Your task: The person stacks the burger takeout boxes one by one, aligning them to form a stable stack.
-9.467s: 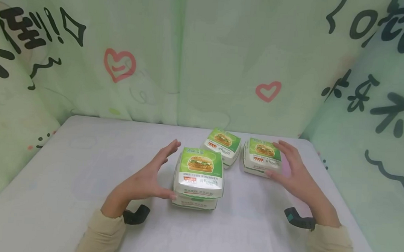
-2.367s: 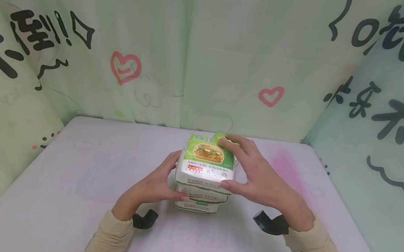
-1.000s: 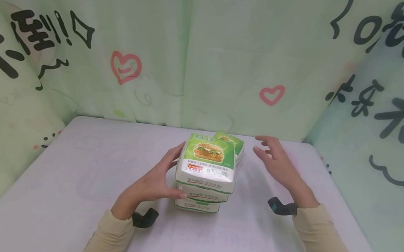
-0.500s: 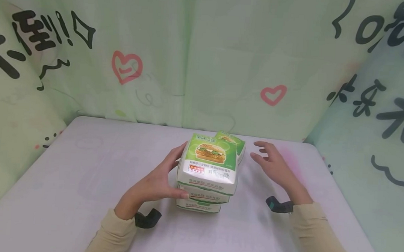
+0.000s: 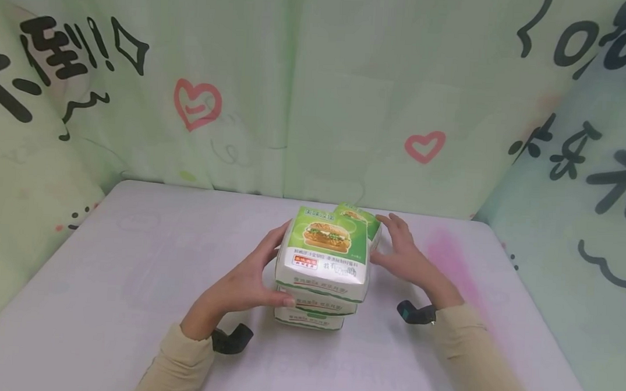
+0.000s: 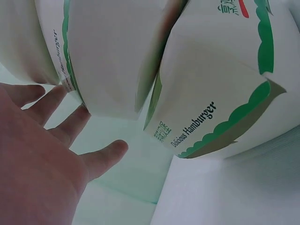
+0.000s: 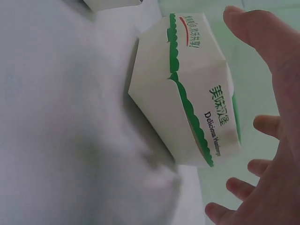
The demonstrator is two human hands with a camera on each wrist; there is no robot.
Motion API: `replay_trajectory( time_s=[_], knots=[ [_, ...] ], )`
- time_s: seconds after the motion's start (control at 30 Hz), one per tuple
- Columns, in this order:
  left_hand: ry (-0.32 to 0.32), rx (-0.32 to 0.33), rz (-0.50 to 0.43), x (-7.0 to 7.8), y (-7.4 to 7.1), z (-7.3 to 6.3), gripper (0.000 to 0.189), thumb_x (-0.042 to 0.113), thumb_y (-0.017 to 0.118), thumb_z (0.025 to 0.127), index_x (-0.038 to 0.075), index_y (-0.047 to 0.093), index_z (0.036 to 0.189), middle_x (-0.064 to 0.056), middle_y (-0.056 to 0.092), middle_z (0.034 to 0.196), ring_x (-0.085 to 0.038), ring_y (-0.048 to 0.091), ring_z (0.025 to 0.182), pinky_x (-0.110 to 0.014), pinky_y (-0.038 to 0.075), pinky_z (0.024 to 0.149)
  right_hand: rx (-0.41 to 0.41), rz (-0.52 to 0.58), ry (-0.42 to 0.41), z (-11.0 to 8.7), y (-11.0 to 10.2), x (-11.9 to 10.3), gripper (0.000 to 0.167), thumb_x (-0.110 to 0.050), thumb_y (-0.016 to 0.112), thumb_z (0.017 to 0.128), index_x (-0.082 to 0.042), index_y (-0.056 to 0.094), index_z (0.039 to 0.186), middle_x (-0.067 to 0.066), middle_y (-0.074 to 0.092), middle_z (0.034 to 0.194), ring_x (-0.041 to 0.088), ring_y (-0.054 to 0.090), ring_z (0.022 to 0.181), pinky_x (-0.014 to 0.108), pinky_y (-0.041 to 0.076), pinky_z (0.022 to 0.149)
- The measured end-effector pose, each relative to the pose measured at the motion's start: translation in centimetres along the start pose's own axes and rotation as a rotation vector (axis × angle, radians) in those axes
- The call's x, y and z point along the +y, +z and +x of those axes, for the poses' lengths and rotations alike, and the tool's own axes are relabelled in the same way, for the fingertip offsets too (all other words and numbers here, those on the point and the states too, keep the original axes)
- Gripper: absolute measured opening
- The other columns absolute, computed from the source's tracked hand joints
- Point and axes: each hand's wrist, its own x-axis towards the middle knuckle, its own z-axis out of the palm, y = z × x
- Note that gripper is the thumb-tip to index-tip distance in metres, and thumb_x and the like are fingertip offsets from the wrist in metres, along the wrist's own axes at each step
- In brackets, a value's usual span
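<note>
Three white and green hamburger boxes stand stacked in the head view: a top box (image 5: 326,263), a middle box (image 5: 331,304) and a bottom box (image 5: 310,319), not quite aligned. Along the stack's left side lies my left hand (image 5: 236,282), its fairly straight fingers (image 6: 72,124) touching the boxes and its thumb at the front. Behind and right of the stack is another hamburger box (image 5: 373,221), partly hidden. My right hand (image 5: 407,258) is spread beside that rear box. In the right wrist view, a gap shows between its fingers and the box (image 7: 187,93).
A white table (image 5: 175,236) bears all the boxes. Green printed curtains (image 5: 348,104) hang behind it and at both sides. A black wrist camera (image 5: 415,312) sits at the right wrist, and another wrist camera (image 5: 231,339) at the left.
Earlier, the right hand held the box at right, then set it on top of the stack and let go. It has since moved left to the rear box. The left hand stays at the stack.
</note>
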Motion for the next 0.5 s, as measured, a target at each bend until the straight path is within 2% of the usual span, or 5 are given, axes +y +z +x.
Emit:
replay_trajectory(
  time_s=[0.23, 0.5],
  knots=[
    [-0.012, 0.006, -0.007, 0.0, 0.1, 0.1, 0.114, 0.017, 0.087, 0.071, 0.038, 0.015, 0.157, 0.011, 0.022, 0.162, -0.015, 0.021, 0.150, -0.057, 0.022, 0.121, 0.018, -0.052, -0.020, 1.0, 1.4, 0.0, 0.096, -0.041, 0.075, 0.081, -0.009, 0.023, 0.155, 0.027, 0.006, 0.162, 0.054, 0.012, 0.146, 0.075, 0.025, 0.110],
    [-0.001, 0.014, -0.040, -0.1, -0.1, 0.2, 0.112, 0.022, 0.087, 0.071, 0.036, 0.015, 0.157, 0.010, 0.019, 0.163, -0.016, 0.017, 0.152, -0.057, 0.022, 0.122, 0.083, -0.036, -0.091, 1.1, 1.7, 0.1, 0.083, -0.033, 0.073, 0.083, -0.002, 0.033, 0.149, 0.030, 0.018, 0.157, 0.051, 0.018, 0.145, 0.071, 0.023, 0.114]
  ],
)
